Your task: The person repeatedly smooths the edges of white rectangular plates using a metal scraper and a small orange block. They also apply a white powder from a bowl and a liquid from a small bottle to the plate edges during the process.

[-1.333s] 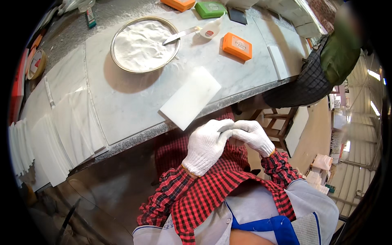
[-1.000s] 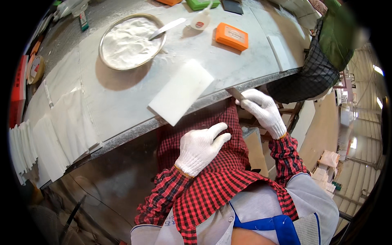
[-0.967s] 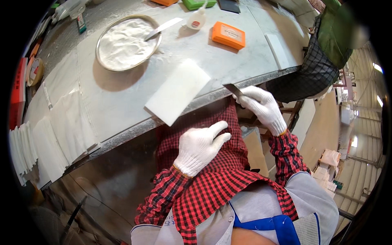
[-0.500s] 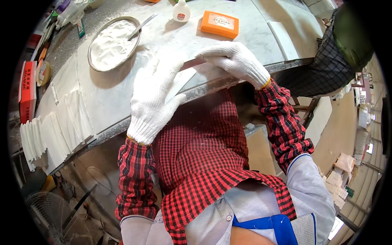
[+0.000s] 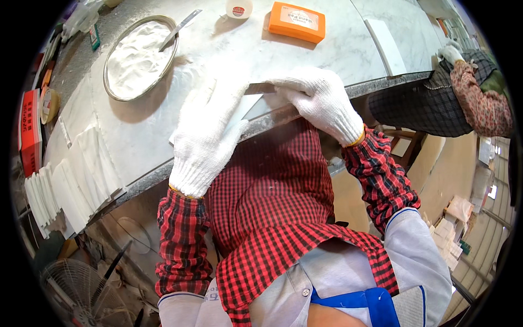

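My left hand, in a white knitted glove, lies with fingers stretched out and thumb apart over a white flat piece at the table's near edge. My right hand, gloved alike, is closed with bent fingers around the right end of a thin brownish strip. The strip's left end meets my left fingertips; glare hides the contact. Beyond my left hand stands an oval metal bowl of white powder or paste, a metal spatula leaning in it.
An orange box and a white bottle stand at the far side. Several white strips lie at the left, by a red box. A white slab lies right. A co-worker's sleeve shows far right. A fan stands lower left.
My view has shifted slightly, and the bowl and bottle appear farther left and up. My hands keep nearly the same pose around the strip. The co-worker's arm and gloved hand have come into view.
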Demonstrator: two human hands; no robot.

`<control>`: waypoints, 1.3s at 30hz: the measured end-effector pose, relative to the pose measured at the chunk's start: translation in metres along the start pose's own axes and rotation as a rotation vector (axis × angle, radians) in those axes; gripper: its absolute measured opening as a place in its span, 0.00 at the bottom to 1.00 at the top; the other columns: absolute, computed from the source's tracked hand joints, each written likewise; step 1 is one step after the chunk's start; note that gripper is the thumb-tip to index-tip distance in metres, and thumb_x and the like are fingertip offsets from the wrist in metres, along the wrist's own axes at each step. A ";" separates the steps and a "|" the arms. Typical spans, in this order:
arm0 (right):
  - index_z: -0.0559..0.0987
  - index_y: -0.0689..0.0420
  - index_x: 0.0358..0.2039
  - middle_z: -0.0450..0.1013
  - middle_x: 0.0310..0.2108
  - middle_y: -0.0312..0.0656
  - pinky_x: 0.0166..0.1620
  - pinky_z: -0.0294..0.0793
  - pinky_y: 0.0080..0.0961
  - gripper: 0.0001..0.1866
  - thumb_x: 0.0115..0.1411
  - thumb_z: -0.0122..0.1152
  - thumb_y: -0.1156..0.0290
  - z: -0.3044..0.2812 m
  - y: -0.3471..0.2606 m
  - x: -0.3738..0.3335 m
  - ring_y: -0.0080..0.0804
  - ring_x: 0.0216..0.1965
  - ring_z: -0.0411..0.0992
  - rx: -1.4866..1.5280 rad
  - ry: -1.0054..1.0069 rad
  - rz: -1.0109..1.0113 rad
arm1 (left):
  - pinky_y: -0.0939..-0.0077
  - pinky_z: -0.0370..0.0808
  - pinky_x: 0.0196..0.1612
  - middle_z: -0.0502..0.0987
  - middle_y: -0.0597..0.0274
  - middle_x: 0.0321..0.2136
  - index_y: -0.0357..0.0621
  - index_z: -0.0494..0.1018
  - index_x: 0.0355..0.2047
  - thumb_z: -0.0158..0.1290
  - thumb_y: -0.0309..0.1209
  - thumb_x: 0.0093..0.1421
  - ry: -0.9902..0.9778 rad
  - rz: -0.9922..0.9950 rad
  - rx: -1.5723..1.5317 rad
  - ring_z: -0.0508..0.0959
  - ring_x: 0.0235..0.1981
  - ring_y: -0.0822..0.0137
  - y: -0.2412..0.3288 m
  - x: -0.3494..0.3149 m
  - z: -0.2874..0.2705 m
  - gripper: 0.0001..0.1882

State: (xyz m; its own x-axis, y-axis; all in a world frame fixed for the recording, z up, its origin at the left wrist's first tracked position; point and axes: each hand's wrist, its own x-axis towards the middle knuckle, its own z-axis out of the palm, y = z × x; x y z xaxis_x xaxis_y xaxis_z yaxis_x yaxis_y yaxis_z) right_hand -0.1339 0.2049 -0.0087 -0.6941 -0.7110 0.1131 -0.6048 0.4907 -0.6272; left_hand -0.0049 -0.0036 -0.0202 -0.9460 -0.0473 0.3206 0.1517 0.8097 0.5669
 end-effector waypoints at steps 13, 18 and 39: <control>0.78 0.67 0.55 0.76 0.28 0.34 0.31 0.67 0.13 0.18 0.68 0.61 0.73 -0.020 -0.022 -0.071 0.15 0.28 0.70 0.886 0.257 0.623 | 0.54 0.63 0.68 0.61 0.47 0.67 0.47 0.63 0.68 0.74 0.29 0.38 -0.187 -0.082 0.326 0.62 0.67 0.44 0.017 -0.025 -0.020 0.54; 0.78 0.65 0.56 0.74 0.26 0.32 0.28 0.61 0.13 0.19 0.69 0.59 0.70 -0.020 -0.015 -0.094 0.13 0.25 0.64 0.934 0.288 0.707 | 0.60 0.66 0.66 0.65 0.44 0.64 0.45 0.63 0.67 0.70 0.23 0.42 -0.288 -0.088 0.199 0.67 0.65 0.45 0.022 -0.012 -0.048 0.49; 0.71 0.63 0.64 0.70 0.27 0.28 0.25 0.62 0.11 0.23 0.71 0.52 0.70 0.050 -0.061 -0.008 0.13 0.22 0.61 1.805 0.094 0.635 | 0.62 0.78 0.39 0.82 0.49 0.35 0.45 0.81 0.46 0.60 0.34 0.59 -0.311 -0.116 0.028 0.82 0.35 0.48 0.001 0.039 -0.060 0.15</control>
State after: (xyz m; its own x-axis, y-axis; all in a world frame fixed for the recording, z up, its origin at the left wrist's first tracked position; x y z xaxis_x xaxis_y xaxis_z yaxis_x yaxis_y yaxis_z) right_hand -0.0722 0.1556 -0.0098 -0.6708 -0.6078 -0.4250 0.7308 -0.4442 -0.5183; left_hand -0.0249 -0.0402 0.0385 -0.9993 0.0376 0.0056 0.0342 0.8251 0.5639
